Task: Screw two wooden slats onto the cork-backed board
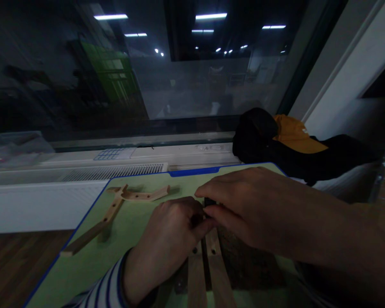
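Observation:
Two pale wooden strips with drilled holes, a left strip [196,273] and a right strip [220,278], lie side by side over a dark brown patch [253,261] on the green board. My left hand [170,239] is curled over the far end of the strips, its thumb pressed against them. Just above, my right hand [240,205] pinches a small dark piece [209,202] between thumb and fingers; its kind is mostly hidden. The far ends of both strips are covered by my hands.
A joined pair of curved wooden pieces [114,209] with holes lies on the board's left side. The green board [141,222] has a blue rim. Behind stand a white radiator [45,205] and a windowsill with dark clothing [256,137] and an orange cap [295,132].

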